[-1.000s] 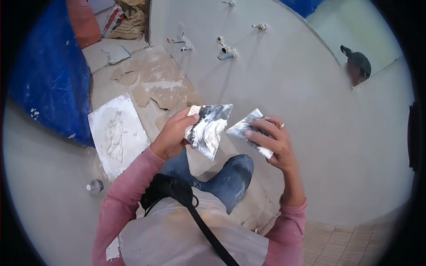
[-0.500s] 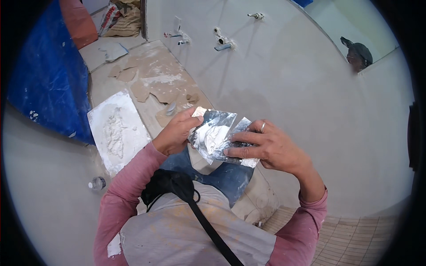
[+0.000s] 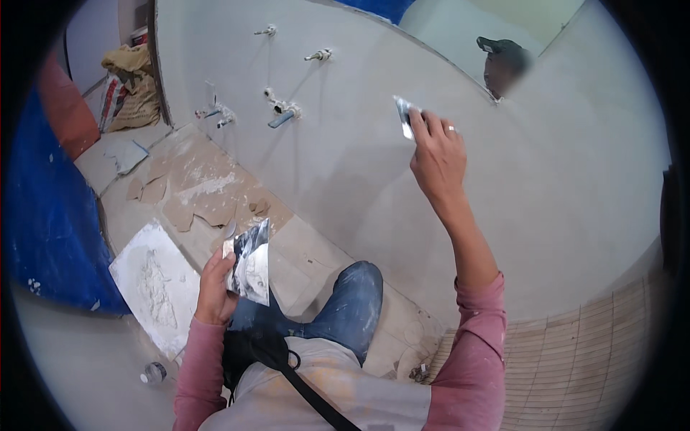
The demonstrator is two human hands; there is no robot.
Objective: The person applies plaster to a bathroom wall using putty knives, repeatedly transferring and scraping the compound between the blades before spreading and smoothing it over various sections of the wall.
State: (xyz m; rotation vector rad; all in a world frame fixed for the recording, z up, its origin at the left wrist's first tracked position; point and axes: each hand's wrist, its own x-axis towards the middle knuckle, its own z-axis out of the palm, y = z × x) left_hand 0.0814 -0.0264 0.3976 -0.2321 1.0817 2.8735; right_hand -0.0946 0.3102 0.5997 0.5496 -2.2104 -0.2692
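My left hand (image 3: 215,286) grips a flat metal putty knife (image 3: 251,262) low in front of my knees, with white putty smeared on its blade. Raised far up to the right, my right hand (image 3: 437,156) is closed on a second metal putty knife (image 3: 405,118). That blade is held at the grey plastered wall (image 3: 359,158); I cannot tell whether its edge touches. A white board (image 3: 123,269) carrying a heap of white putty (image 3: 154,287) lies on the floor left of my left hand.
Pipe stubs (image 3: 284,115) stick out of the wall. Broken brown sheets (image 3: 208,190) lie on the floor, with sacks (image 3: 133,90) behind. A blue tarp (image 3: 50,223) hangs at left, and a clear bottle (image 3: 154,372) lies below the board. A person's capped head (image 3: 499,61) shows at upper right.
The two putty knives have come apart. My right hand has moved up to the wall with one; my left hand has lowered the other to the left. The view has shifted right.
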